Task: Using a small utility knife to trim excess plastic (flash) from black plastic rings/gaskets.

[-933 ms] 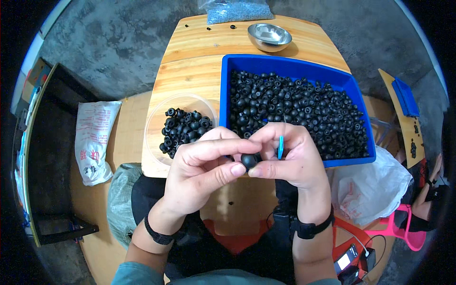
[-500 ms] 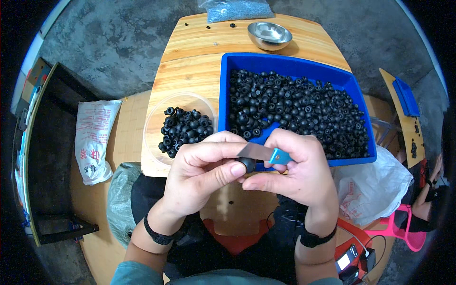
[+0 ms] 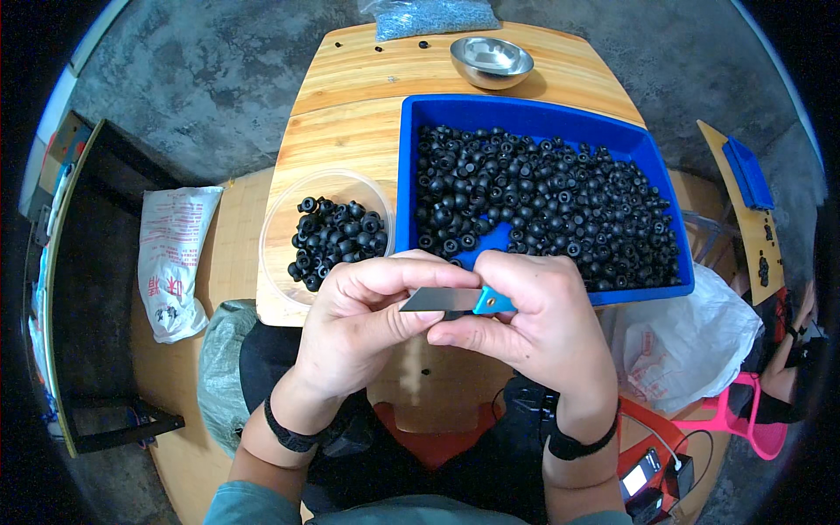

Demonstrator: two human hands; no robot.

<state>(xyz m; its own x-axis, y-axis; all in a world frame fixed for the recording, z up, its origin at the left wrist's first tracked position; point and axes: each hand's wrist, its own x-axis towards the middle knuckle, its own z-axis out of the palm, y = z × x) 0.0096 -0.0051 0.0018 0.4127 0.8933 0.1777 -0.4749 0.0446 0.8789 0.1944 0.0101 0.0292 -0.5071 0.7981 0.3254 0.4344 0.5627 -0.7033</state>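
My left hand [image 3: 359, 319] is closed, pinching a small round black part [image 3: 457, 315] between thumb and fingers; the blade mostly covers it. In my closed right hand [image 3: 551, 306] is a knife [image 3: 493, 301] with a blue handle. Its flat, slant-tipped blade lies across the black part and points left over my left fingertips. Both hands meet in front of the near edge of a blue tray [image 3: 542, 111], which is full of similar black parts [image 3: 560, 201]. Left of it, a clear round tub [image 3: 278, 203] holds a smaller heap of them.
At the back of the wooden table [image 3: 341, 127] stand a steel bowl [image 3: 492, 63] and a clear plastic bag [image 3: 437, 17]. White sacks [image 3: 179, 254] lie on the floor to the left. On the right are a translucent bag [image 3: 691, 350], a pink stool [image 3: 757, 420] and another person's arm [image 3: 783, 367].
The knife blade has swung from a slant to nearly level and moved left and down, over the black part. My right hand has shifted slightly left and down with it.
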